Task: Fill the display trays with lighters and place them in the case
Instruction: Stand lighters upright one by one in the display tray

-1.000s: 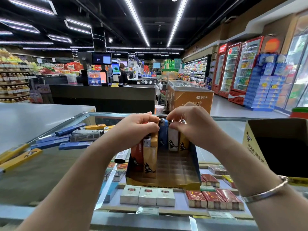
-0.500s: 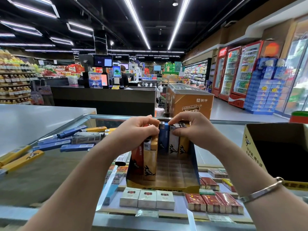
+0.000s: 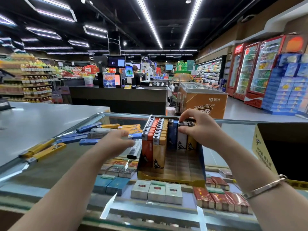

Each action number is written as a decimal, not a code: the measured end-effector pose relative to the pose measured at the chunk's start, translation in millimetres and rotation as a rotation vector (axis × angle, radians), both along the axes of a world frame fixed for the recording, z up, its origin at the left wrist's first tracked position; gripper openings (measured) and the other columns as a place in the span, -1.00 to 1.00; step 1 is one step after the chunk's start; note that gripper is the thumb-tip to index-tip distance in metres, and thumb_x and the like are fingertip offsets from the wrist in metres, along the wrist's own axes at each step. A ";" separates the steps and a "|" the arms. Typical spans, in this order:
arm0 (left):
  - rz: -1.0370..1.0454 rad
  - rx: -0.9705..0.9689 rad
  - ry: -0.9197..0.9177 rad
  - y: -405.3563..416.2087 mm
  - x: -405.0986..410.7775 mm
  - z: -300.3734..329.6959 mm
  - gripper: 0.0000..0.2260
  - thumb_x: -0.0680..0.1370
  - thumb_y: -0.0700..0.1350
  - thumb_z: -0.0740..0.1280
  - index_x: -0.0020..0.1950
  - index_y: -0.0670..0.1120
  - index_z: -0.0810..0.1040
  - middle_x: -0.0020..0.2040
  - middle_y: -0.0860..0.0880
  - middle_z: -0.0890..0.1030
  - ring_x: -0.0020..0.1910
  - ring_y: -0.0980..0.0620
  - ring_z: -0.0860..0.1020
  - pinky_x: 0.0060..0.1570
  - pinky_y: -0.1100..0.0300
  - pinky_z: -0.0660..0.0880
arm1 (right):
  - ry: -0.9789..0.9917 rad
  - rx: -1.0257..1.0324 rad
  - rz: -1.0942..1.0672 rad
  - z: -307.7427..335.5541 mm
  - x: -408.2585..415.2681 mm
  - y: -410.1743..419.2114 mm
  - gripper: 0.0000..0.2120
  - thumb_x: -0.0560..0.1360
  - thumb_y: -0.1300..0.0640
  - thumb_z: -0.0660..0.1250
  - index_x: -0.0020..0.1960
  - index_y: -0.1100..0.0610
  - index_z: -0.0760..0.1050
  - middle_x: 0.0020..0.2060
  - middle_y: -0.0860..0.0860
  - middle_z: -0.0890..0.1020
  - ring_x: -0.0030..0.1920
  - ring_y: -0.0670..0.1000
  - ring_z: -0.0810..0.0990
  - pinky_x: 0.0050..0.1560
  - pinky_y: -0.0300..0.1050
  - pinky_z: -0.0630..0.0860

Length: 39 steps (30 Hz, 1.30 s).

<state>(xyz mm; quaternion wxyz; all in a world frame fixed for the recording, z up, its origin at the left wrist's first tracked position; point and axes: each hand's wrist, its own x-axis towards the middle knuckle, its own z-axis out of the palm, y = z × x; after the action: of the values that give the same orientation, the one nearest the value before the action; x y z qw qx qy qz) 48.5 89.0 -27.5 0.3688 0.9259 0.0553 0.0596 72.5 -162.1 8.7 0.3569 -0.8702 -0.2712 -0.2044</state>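
1. Right hand [image 3: 198, 129]: fingers [image 3: 184, 114] curled, thumb below, pinching the metal caps of the lighters at the far right of the display tray. A metal bangle [image 3: 265, 187] sits on that wrist.
2. Left hand [image 3: 116, 140]: held out over the glass worktop [image 3: 50, 164], just left of the tray, its fingers blurred. They look loosely straightened and point toward the loose lighters; whether they touch one cannot be told.
3. Display tray [image 3: 173, 178]: an open cardboard box with a yellow front lip and a blue right wall, standing on the worktop. Its floor is divided into small cells, and the near right part is bare.
4. Tray lighters [image 3: 155, 130]: upright, caps up. Four full columns run from near to far along the left side, in grey-capped orange, red and yellow. At the far end stand a blue lighter [image 3: 172, 135], a white lighter [image 3: 181, 140] and a yellow one, the last two right under the right hand's fingers.
5. Loose lighters [image 3: 103, 130]: blue, yellow and grey, lying flat in a cluster on the worktop left of the tray. More yellow ones [image 3: 43, 150] lie at the near left edge. One black-tipped lighter [image 3: 134, 150] lies just beside the tray's left wall, near the left hand.
6. Cardboard box [image 3: 281, 147]: open, dark inside, on the worktop at the right, apart from the tray.
7. Cigarette packs [image 3: 156, 191]: white, red and blue, in rows beneath the glass.
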 end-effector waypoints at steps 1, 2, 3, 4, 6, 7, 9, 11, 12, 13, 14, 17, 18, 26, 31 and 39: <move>0.000 0.077 0.050 0.0 -0.1 -2.2 -0.48 0.45 0.11 0.36 0.37 -0.01 0.39 0.34 -0.09 0.44 0.28 -0.07 0.40 0.24 -0.04 0.37 | -0.003 -0.005 0.003 0.2 -0.8 0.3 -0.85 0.42 0.14 0.42 -0.06 0.04 0.48 -0.14 -0.13 0.52 -0.12 -0.16 0.48 -0.19 -0.34 0.39; 0.004 0.170 0.085 -1.7 -0.2 -3.1 -0.45 0.43 0.21 0.34 0.36 0.03 0.39 0.33 -0.07 0.44 0.29 -0.07 0.39 0.25 -0.06 0.35 | -0.004 -0.008 0.005 0.3 -1.7 0.4 -0.85 0.42 0.14 0.42 -0.05 0.05 0.49 -0.13 -0.12 0.52 -0.12 -0.14 0.49 -0.19 -0.33 0.40; 0.008 0.248 0.102 -4.0 -0.1 -3.3 -0.43 0.42 0.27 0.31 0.35 0.05 0.40 0.31 -0.05 0.46 0.29 -0.08 0.39 0.26 -0.08 0.34 | -0.005 -0.008 0.007 0.6 -2.3 0.4 -0.85 0.43 0.15 0.42 -0.04 0.06 0.49 -0.13 -0.10 0.52 -0.12 -0.13 0.49 -0.19 -0.32 0.40; 0.007 0.291 0.097 -6.4 0.4 -3.0 -0.45 0.42 0.29 0.29 0.32 0.05 0.43 0.27 -0.05 0.50 0.25 -0.07 0.42 0.24 -0.08 0.35 | -0.002 -0.004 0.008 0.6 -2.8 0.5 -0.85 0.43 0.15 0.42 -0.04 0.06 0.48 -0.13 -0.09 0.52 -0.12 -0.12 0.49 -0.19 -0.31 0.41; -0.006 0.296 0.049 -10.6 0.3 -2.3 -0.59 0.43 0.22 0.31 0.16 0.00 0.53 0.10 -0.04 0.59 0.09 -0.03 0.52 0.12 -0.08 0.46 | 0.005 0.001 0.011 0.6 -3.0 0.6 -0.85 0.43 0.15 0.41 -0.03 0.06 0.48 -0.12 -0.07 0.52 -0.11 -0.10 0.49 -0.17 -0.31 0.42; -0.010 0.302 0.026 -12.1 -0.4 -1.8 -0.66 0.43 0.18 0.33 0.08 -0.01 0.55 0.01 -0.03 0.61 0.00 0.00 0.55 0.05 -0.07 0.52 | 0.004 -0.001 0.011 0.5 -2.8 0.6 -0.84 0.43 0.15 0.41 -0.03 0.06 0.48 -0.11 -0.06 0.53 -0.10 -0.10 0.48 -0.17 -0.33 0.40; 0.004 0.382 -0.002 -14.5 -2.2 -1.0 -0.75 0.44 0.09 0.34 0.02 -0.01 0.54 -0.09 0.00 0.60 -0.10 0.05 0.55 -0.05 0.01 0.56 | 0.003 -0.005 0.007 0.2 -1.9 0.5 -0.84 0.43 0.15 0.41 -0.02 0.06 0.48 -0.10 -0.05 0.53 -0.08 -0.09 0.48 -0.16 -0.35 0.38; 0.030 0.470 -0.018 -16.5 -1.0 -1.0 -0.76 0.45 0.05 0.33 0.06 0.00 0.51 -0.07 0.01 0.59 -0.10 0.06 0.54 -0.07 0.05 0.56 | 0.004 -0.010 0.004 0.0 -1.6 0.5 -0.84 0.44 0.15 0.41 -0.02 0.06 0.48 -0.09 -0.05 0.53 -0.07 -0.08 0.49 -0.15 -0.33 0.40; 0.034 0.495 -0.017 -17.6 0.7 -1.5 -0.76 0.45 0.04 0.32 0.08 0.00 0.51 -0.05 0.02 0.59 -0.09 0.06 0.54 -0.07 0.06 0.56 | 0.003 -0.011 0.004 0.0 -1.7 0.4 -0.84 0.44 0.14 0.41 -0.02 0.06 0.48 -0.09 -0.05 0.53 -0.07 -0.08 0.49 -0.15 -0.33 0.40; 0.034 0.510 -0.011 -18.0 2.8 -2.4 -0.76 0.46 0.04 0.31 0.08 -0.01 0.50 -0.04 0.01 0.58 -0.09 0.06 0.54 -0.07 0.07 0.56 | 0.003 -0.013 0.004 0.0 -1.9 0.5 -0.84 0.44 0.14 0.41 -0.02 0.06 0.48 -0.09 -0.05 0.53 -0.07 -0.08 0.49 -0.15 -0.32 0.40; 0.034 0.513 -0.004 -18.5 5.1 -3.1 -0.78 0.48 0.03 0.30 0.07 -0.01 0.49 -0.05 0.01 0.58 -0.10 0.06 0.54 -0.08 0.06 0.56 | 0.002 -0.013 0.003 -0.1 -1.8 0.7 -0.84 0.44 0.14 0.41 -0.02 0.06 0.48 -0.09 -0.05 0.53 -0.07 -0.08 0.49 -0.14 -0.31 0.41; 0.037 0.475 0.033 -18.7 13.5 -4.1 -0.88 0.49 -0.04 0.27 -0.03 -0.05 0.48 -0.12 -0.03 0.58 -0.14 0.02 0.56 -0.10 0.06 0.57 | 0.001 -0.013 -0.003 -0.1 -2.1 0.6 -0.85 0.44 0.14 0.40 -0.02 0.05 0.48 -0.08 -0.06 0.53 -0.08 -0.10 0.48 -0.14 -0.31 0.40; 0.040 0.451 0.031 -18.8 16.3 -3.6 -0.91 0.49 -0.08 0.27 -0.07 -0.08 0.50 -0.13 -0.05 0.58 -0.15 0.00 0.56 -0.14 0.08 0.58 | 0.001 -0.014 -0.006 0.0 -2.0 0.7 -0.85 0.45 0.14 0.40 -0.02 0.05 0.48 -0.09 -0.07 0.53 -0.09 -0.11 0.47 -0.16 -0.33 0.39; 0.139 0.385 -0.289 -7.3 45.8 6.2 -0.83 0.49 -0.20 0.24 0.07 -0.05 0.43 -0.10 -0.03 0.51 -0.21 0.04 0.49 -0.38 0.20 0.39 | -0.017 -0.039 -0.015 0.2 -2.7 0.5 -0.85 0.45 0.14 0.39 -0.01 0.06 0.48 -0.08 -0.05 0.52 -0.07 -0.08 0.46 -0.18 -0.43 0.30; 0.063 0.515 -0.138 -8.4 57.1 -1.0 -0.85 0.57 0.00 0.19 0.08 0.00 0.45 -0.14 0.03 0.58 -0.18 0.06 0.53 -0.19 0.09 0.53 | -0.022 -0.048 -0.011 0.9 -1.5 1.1 -0.86 0.45 0.13 0.39 -0.03 0.05 0.47 -0.08 -0.05 0.53 -0.11 -0.13 0.46 -0.20 -0.44 0.31; -0.017 0.755 -0.105 -13.8 48.8 -1.8 -0.67 0.50 0.25 0.20 0.04 0.05 0.54 -0.03 0.03 0.59 -0.07 0.06 0.52 -0.35 0.23 0.39 | -0.025 -0.035 -0.011 -2.2 -1.3 1.5 -0.87 0.45 0.13 0.39 -0.05 0.03 0.47 -0.09 -0.08 0.53 -0.11 -0.19 0.44 -0.19 -0.38 0.30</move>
<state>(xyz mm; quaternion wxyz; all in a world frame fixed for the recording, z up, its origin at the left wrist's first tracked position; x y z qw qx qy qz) 97.3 75.2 -29.3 0.0046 0.9927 0.0026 0.1201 71.2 -160.6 6.4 0.3369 -0.8752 -0.2744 -0.2126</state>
